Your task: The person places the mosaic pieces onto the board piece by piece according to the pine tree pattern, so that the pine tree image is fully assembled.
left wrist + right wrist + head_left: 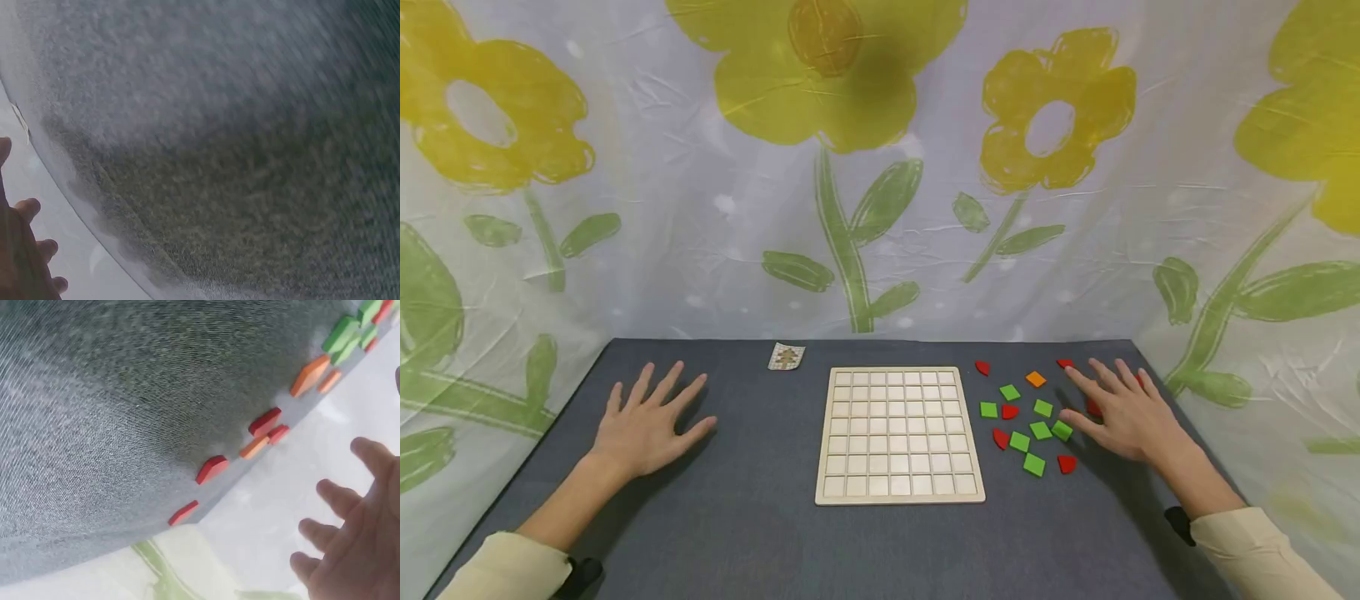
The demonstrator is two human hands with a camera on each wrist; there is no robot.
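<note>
downward head view, nearer wrist views, shared tabletop (760, 533)

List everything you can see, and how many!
Table: one, dark grey, beneath the hands
Grid board: one, pale wood, centre
Card: one, whitish and brown, by the board's far-left corner
Green tiles: at least seven, bright green, right of the board
Red tiles: at least seven, bright red, same area
Orange tiles: at least three, orange, same area
Backdrop: one, whitish, yellow and green, around the table
Sleeves: two, cream, one per arm
Wrist gadgets: two, black, at the sleeves
Left hand: one, bare, table's left side
Right hand: one, bare, table's right side
</note>
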